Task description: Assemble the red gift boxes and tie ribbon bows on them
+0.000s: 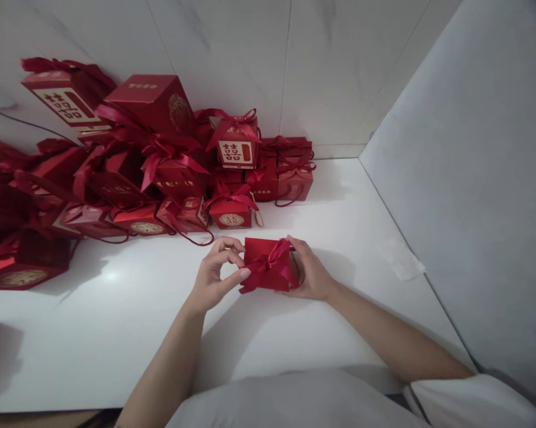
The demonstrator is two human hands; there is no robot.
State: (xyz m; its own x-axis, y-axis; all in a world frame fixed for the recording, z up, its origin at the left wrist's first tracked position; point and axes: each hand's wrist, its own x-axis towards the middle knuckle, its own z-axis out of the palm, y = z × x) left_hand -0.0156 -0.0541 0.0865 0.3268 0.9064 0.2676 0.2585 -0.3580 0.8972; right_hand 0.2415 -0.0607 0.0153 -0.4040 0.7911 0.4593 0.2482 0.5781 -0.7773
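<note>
Between my hands is a small red gift box (259,246) with a shiny crimson ribbon bow (268,266) on its upper side. My left hand (218,273) pinches the bow's left end between thumb and fingers. Wrapped round the box's right side, my right hand (310,270) grips it, with the thumb at the lower edge partly hidden. A thin cord loop shows by the right palm. Just beyond stands another red box (231,220) with a bow and a gold round emblem.
Many red gift boxes (174,178) with ribbons and cord handles are piled along the tiled wall (232,53) at the back left. A grey panel (482,178) bounds the white table (138,333) on the right. A whitish patch (402,258) lies beside that panel.
</note>
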